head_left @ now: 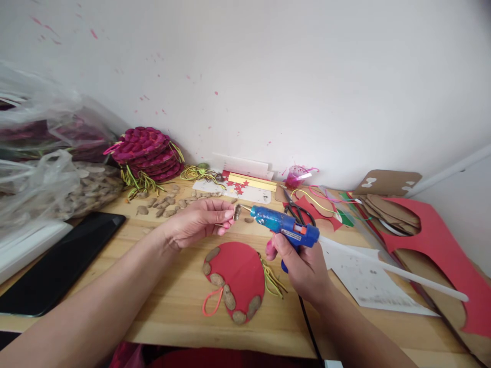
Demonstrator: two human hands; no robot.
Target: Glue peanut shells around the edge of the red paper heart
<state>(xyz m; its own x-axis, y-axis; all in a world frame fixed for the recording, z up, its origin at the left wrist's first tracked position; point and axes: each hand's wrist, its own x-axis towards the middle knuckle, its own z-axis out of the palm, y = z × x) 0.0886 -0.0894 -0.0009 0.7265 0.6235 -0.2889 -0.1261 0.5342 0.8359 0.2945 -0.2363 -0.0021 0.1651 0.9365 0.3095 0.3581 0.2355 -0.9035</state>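
Observation:
My left hand (209, 219) pinches a peanut shell (237, 212) between thumb and fingers. My right hand (305, 266) is wrapped round the handle of a blue hot glue gun (282, 223), whose metal nozzle points left at the shell, touching it or very close to it. A long white glue stick (399, 271) sticks out of the gun's back. Below the hands lies a red heart-shaped piece (238, 271), with several peanut shells (229, 297) along its left and lower edge. An orange loop (212, 302) and a yellow-green tassel (273, 281) stick out from it.
Loose peanuts (164, 204) lie behind my left hand, before stacked magenta pieces (148, 153). Plastic bags (88, 189) and a black tablet-like slab (65, 263) are left. Scissors (297, 207), a magenta-stained cup (297, 176), stained paper (368, 276) and red cut-out sheet (433, 240) are right.

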